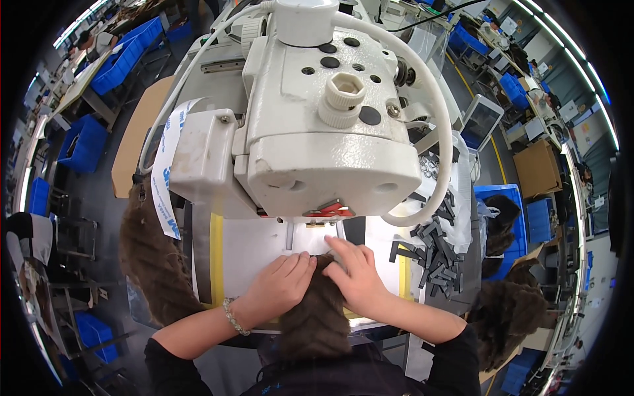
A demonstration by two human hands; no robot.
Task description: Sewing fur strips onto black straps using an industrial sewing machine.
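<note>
A strip of brown fur point(316, 323) runs from my lap up to the plate under the head of a white sewing machine point(330, 158). At the fur's far end, my left hand point(285, 280) is closed, its fingers pressed together on the left edge. My right hand point(356, 276) lies along the right edge, thumb and forefinger spread apart and the forefinger pointing toward the machine. The needle area is mostly hidden beneath the machine head.
Small black pieces point(436, 257) lie heaped on the table's right, beside metal rings point(430, 165). More brown fur hangs at the left point(155, 257) and lies at the right point(508, 317). A blue bin point(518, 228) stands to the right. A white printed tape point(165, 178) hangs off the machine.
</note>
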